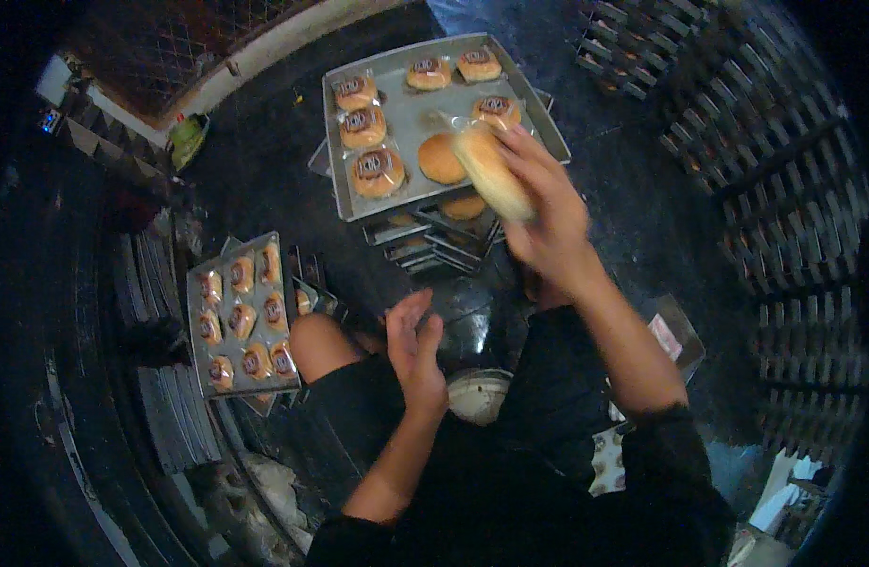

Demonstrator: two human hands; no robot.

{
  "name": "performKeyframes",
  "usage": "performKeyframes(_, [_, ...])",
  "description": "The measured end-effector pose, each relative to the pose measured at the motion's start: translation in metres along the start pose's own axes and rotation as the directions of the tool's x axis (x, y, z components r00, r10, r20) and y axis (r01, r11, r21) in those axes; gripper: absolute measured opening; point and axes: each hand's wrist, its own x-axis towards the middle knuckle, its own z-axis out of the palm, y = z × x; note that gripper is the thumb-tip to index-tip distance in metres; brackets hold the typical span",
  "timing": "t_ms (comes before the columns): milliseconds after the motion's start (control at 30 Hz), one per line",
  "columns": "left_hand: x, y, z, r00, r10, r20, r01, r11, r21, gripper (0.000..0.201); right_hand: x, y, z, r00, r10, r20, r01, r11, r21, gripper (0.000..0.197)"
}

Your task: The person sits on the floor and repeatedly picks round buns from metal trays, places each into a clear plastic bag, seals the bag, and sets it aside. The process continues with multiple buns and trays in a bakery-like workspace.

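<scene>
My right hand [548,203] grips a round bread bun [492,177], tilted on edge over the near right part of a metal baking tray [411,123]. Its pale side faces left, and a bit of clear film shows by its top. Beside it on the tray lies a plain golden bun [442,159]. Several buns in clear wrappers with dark printing, such as a wrapped bun [376,172], sit along the tray's left, far and right sides. My left hand [416,354] is open with nothing in it, fingers extended, above my lap.
Stacked trays [430,248] with more buns stand beneath the tray. At the left, another tray [249,326] holds several wrapped buns. Tall stacks of dark trays [793,217] line the right side. A green bag-like item [187,140] lies at the far left.
</scene>
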Motion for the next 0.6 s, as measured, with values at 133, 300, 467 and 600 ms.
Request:
performKeyframes(133, [-0.029, -0.026, -0.027, 0.973, -0.230, -0.010, 0.230, 0.970, 0.081, 0.037, -0.024, 0.036, 0.057, 0.937, 0.097, 0.335, -0.007, 0.965, -0.261, 0.070])
performKeyframes(300, [-0.071, -0.080, -0.077, 0.947, -0.305, 0.099, 0.260, 0.910, 0.324, 0.030, -0.151, -0.060, -0.034, 0.883, 0.216, 0.418, -0.204, 0.976, -0.073, 0.043])
performKeyframes(467, [-0.070, -0.085, -0.077, 0.932, -0.339, 0.129, 0.282, 0.901, 0.330, 0.029, -0.383, 0.030, -0.181, 0.473, 0.796, -0.376, -0.868, 0.348, -0.355, 0.024])
performKeyframes(600, [-0.044, -0.068, -0.020, 0.885, -0.425, 0.188, 0.331, 0.861, 0.387, 0.032, -0.472, 0.070, -0.196, 0.657, 0.720, -0.224, -0.624, 0.352, -0.698, 0.023])
